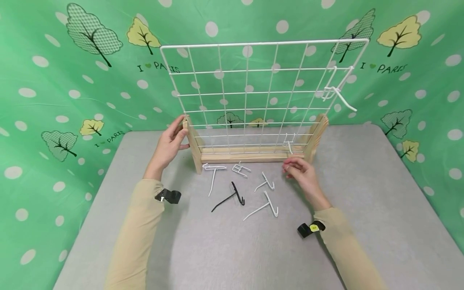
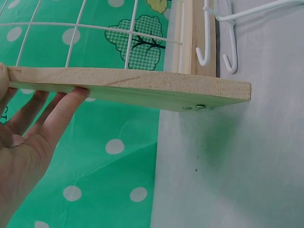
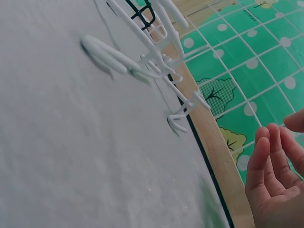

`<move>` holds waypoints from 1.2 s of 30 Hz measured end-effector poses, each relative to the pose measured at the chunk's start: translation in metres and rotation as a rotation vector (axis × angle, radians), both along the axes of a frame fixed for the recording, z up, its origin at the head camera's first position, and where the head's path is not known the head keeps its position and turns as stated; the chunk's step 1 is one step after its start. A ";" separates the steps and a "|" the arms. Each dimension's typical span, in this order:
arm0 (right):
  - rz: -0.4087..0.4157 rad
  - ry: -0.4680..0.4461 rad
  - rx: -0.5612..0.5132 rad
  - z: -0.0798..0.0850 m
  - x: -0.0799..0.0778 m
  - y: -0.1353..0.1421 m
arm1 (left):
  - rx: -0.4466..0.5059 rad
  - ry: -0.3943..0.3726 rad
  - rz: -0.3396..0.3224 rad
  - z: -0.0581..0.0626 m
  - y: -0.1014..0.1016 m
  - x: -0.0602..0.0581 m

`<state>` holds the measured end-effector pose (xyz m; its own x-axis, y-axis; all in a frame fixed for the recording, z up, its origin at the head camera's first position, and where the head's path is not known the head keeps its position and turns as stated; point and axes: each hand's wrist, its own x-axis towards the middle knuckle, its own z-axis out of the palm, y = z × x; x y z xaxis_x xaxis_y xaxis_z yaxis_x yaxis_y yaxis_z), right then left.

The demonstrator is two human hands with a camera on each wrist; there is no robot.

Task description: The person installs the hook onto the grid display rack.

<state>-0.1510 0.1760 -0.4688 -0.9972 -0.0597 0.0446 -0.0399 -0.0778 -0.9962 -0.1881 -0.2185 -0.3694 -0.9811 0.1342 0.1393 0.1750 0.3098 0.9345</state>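
A white wire grid panel (image 1: 247, 82) stands in a wooden base. My left hand (image 1: 170, 141) holds the base's left wooden side post (image 1: 195, 151), its fingers against the outer face in the left wrist view and its thumb at the edge. My right hand (image 1: 304, 177) is in front of the base's right end, fingers loosely bent and nothing between them. Just above it, a small white hook (image 1: 289, 146) hangs low on the grid. A longer white hook (image 1: 338, 94) hangs at the upper right, its prong pointing forward.
Several loose hooks lie on the grey table (image 1: 224, 253) before the base, among them a black hook (image 1: 233, 195), a long white hook (image 1: 267, 204) and a white double-pronged hook (image 1: 240, 169). A green patterned cloth (image 1: 36, 133) hangs behind the table and along its sides.
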 end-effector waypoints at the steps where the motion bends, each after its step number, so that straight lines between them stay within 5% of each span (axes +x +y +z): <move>1: 0.008 0.003 -0.001 0.000 0.001 -0.001 | 0.004 -0.002 0.001 -0.004 -0.002 -0.002; 3: 0.022 0.006 -0.004 -0.001 0.002 -0.003 | 0.008 -0.007 0.003 -0.008 -0.004 -0.006; 10: 0.108 0.036 0.032 -0.001 0.007 -0.010 | 0.017 0.014 -0.019 0.009 0.003 0.006; 20: 0.307 0.190 0.237 0.003 0.009 -0.019 | 0.010 0.025 -0.005 -0.012 -0.005 -0.009; 36: 0.525 0.228 0.347 0.009 0.016 -0.035 | 0.018 0.020 0.000 -0.012 -0.005 -0.007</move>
<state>-0.1355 0.1408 -0.4597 -0.7996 -0.5837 0.1414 -0.2968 0.1793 -0.9380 -0.1952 -0.2235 -0.3818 -0.9781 0.1320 0.1611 0.1937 0.2932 0.9362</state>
